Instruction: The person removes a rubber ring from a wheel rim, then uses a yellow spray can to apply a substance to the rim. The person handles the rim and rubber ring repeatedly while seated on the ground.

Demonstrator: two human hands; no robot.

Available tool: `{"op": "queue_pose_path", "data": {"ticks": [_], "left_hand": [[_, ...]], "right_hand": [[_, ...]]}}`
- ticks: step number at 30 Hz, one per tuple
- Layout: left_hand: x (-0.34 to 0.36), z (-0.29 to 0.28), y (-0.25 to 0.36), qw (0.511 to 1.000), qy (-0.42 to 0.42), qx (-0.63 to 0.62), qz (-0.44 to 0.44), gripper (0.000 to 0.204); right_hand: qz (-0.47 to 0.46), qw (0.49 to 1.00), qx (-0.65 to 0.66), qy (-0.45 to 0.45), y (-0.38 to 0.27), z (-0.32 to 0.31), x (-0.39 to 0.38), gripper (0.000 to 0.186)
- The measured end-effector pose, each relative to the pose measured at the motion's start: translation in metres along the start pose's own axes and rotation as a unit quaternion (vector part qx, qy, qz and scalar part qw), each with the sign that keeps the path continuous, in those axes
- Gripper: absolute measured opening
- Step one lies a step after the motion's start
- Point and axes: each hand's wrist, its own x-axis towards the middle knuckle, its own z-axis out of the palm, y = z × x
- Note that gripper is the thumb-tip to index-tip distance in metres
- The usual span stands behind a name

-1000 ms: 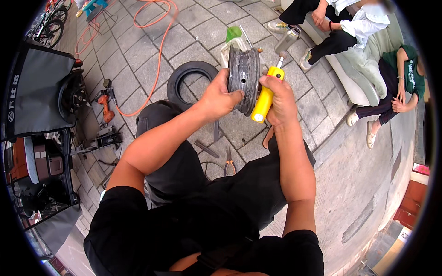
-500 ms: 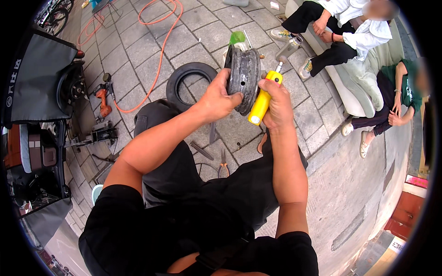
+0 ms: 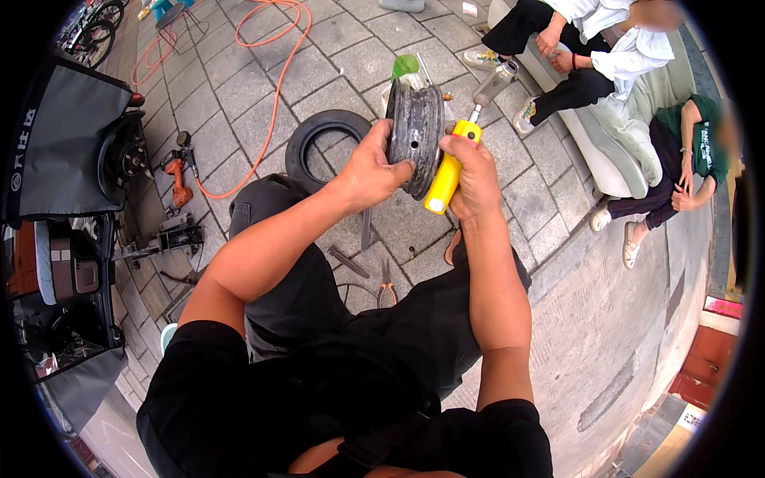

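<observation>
My left hand (image 3: 371, 171) is closed on the near left side of a worn, grey-black wheel rim (image 3: 417, 127), which stands on edge in the air above the paving. A small dark hole shows in the rim's grooved band. In my right hand (image 3: 476, 177) is a yellow handheld tool (image 3: 445, 185) with a slim metal nose pointing away from me. My right thumb lies along its top, close beside the rim's right edge. Part of the tool is hidden by my fingers. Beyond my left hand, a bare black tyre (image 3: 296, 151) lies flat on the ground.
Pliers (image 3: 386, 288) and a flat metal bar (image 3: 349, 261) lie between my legs. At left are an orange power tool (image 3: 178, 185), an orange hose (image 3: 275, 127) and a dark vehicle (image 3: 68, 143). Two people sit on a pale sofa (image 3: 610, 163) at right, near a clear bottle (image 3: 496, 81).
The rim and the yellow tool have shifted slightly left in the picture along with both hands. My grip on each looks the same.
</observation>
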Motion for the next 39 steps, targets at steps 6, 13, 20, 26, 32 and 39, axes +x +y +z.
{"op": "queue_pose_path", "data": {"ticks": [6,13,20,26,32,39], "left_hand": [[0.000,0.003,0.007,0.999,-0.001,-0.037,0.005,0.058],[0.001,0.000,0.003,1.000,-0.004,-0.014,-0.006,0.059],[0.003,0.001,0.002,1.000,-0.006,-0.017,0.002,0.056],[0.002,0.004,0.005,1.000,0.009,-0.021,-0.016,0.055],[0.003,0.005,0.004,0.998,0.008,-0.053,-0.024,0.055],[0.005,0.003,0.002,0.996,0.006,-0.076,-0.042,0.055]], "right_hand": [[-0.004,1.000,-0.007,0.007,-0.001,0.001,-0.002,0.030],[0.002,1.000,-0.015,0.019,-0.006,0.007,-0.007,0.031],[-0.001,1.000,-0.003,0.010,-0.002,0.000,-0.002,0.032],[-0.003,1.000,-0.003,0.012,-0.002,0.001,-0.003,0.033],[-0.009,1.000,0.002,0.011,-0.002,0.001,-0.003,0.032],[-0.006,1.000,-0.002,0.020,-0.003,0.004,-0.004,0.030]]}}
